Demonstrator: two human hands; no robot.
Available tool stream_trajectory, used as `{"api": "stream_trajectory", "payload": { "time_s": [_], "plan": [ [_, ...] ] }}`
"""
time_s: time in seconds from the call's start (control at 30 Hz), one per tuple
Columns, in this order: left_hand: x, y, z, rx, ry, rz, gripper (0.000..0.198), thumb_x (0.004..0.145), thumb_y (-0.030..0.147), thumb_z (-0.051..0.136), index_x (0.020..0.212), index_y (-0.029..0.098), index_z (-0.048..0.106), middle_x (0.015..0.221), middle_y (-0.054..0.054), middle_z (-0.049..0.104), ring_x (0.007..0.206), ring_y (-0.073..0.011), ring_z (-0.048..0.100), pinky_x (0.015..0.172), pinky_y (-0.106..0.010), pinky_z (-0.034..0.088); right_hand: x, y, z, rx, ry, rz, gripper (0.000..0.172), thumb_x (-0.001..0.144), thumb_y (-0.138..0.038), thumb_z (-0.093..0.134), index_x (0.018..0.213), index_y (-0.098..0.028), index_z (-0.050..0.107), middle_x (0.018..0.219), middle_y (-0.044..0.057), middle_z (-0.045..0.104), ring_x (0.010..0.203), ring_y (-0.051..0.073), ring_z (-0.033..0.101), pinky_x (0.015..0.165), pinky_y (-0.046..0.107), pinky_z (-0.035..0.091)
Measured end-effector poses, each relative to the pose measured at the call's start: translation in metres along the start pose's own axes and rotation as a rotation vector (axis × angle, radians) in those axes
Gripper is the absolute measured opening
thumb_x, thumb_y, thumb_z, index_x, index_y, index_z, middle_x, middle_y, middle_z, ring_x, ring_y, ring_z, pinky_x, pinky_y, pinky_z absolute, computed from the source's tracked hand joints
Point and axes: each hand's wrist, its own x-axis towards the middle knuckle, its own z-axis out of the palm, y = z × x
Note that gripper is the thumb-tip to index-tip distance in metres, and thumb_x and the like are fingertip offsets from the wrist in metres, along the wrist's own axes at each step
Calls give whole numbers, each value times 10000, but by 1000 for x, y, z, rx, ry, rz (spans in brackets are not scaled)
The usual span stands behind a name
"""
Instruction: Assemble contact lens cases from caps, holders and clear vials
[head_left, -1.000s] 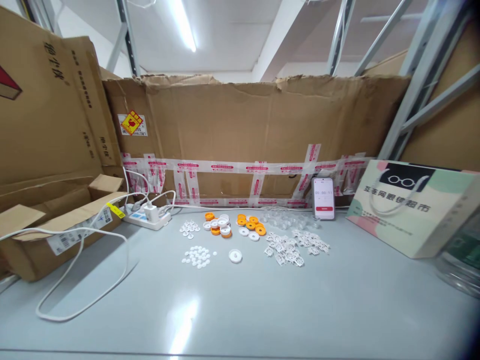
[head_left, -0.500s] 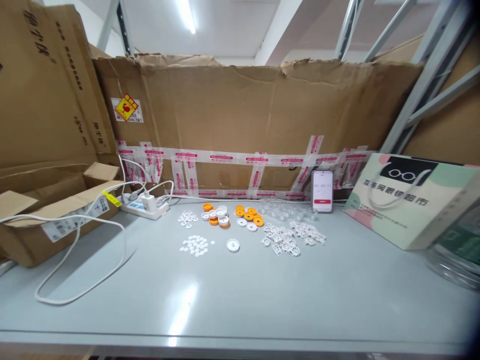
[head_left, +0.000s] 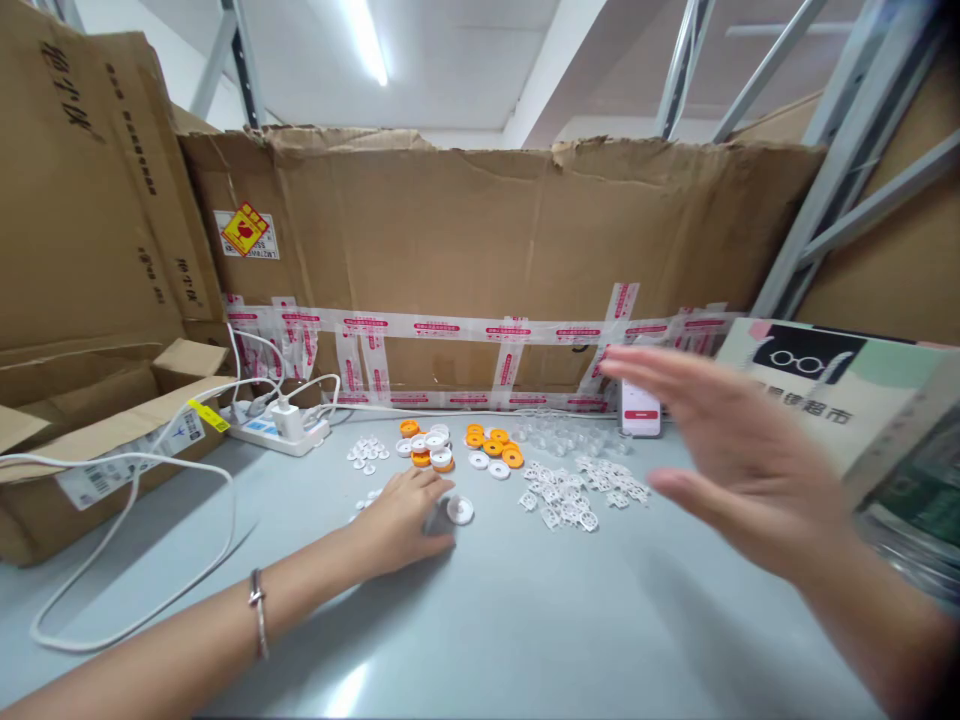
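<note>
My left hand (head_left: 405, 520) reaches over the table with thumb and fingers apart, just left of a round white plastic part (head_left: 460, 510). It holds nothing that I can see, and it covers most of the small white discs (head_left: 366, 500). Beyond its fingertips lie orange and white round parts (head_left: 431, 446). Raised on the right, my right hand (head_left: 735, 450) is blurred, its thumb spread from the straight fingers, with nothing in it. Between the hands sit more orange and white rings (head_left: 495, 448), flat white openwork pieces (head_left: 566, 495) and clear plastic pieces (head_left: 574, 432).
A phone (head_left: 640, 412) leans at the back, partly behind my right hand. A power strip (head_left: 289, 430) with a loose white cable (head_left: 225, 500) and an open carton (head_left: 97, 450) are left. A printed paper bag (head_left: 802, 370) and a large clear bottle (head_left: 915, 510) stand right.
Both my hands have come into view, the left one beside the lone white part, the right one in the air before the phone and bag. The view has tilted slightly upward.
</note>
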Motion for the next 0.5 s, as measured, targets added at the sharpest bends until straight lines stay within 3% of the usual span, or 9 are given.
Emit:
{"api": "stream_trajectory", "payload": {
  "time_s": [0.2,0.33,0.4,0.5],
  "plan": [
    [16,-2,14,-100,14,-12,222,742,285,589,940,187,615,1027,-82,600,1016,-250,520,874,-374,402,-9,32,55,1,-316,108,330,830,-332,545,1155,-282,521,1227,31,546,1143,197,507,976,365,424],
    [26,2,17,-157,-5,-50,232,739,303,597,936,186,627,951,-69,615,926,-234,548,812,-341,420,-19,52,75,35,-425,158,283,839,-348,519,1105,-262,563,1182,42,581,1124,199,521,963,378,420],
    [28,0,12,-206,-21,-61,334,714,350,637,1001,182,615,989,-72,617,935,-234,549,815,-335,420,-19,55,78,46,-453,178,275,839,-350,519,1091,-255,572,1165,42,592,1109,194,529,959,375,416],
    [28,-13,-13,-308,3,-37,447,725,388,641,1116,186,567,1090,-70,608,994,-210,542,863,-306,404,-19,56,80,49,-489,206,276,836,-356,522,1086,-250,574,1174,39,587,1105,188,527,961,365,404]
  ]
}}
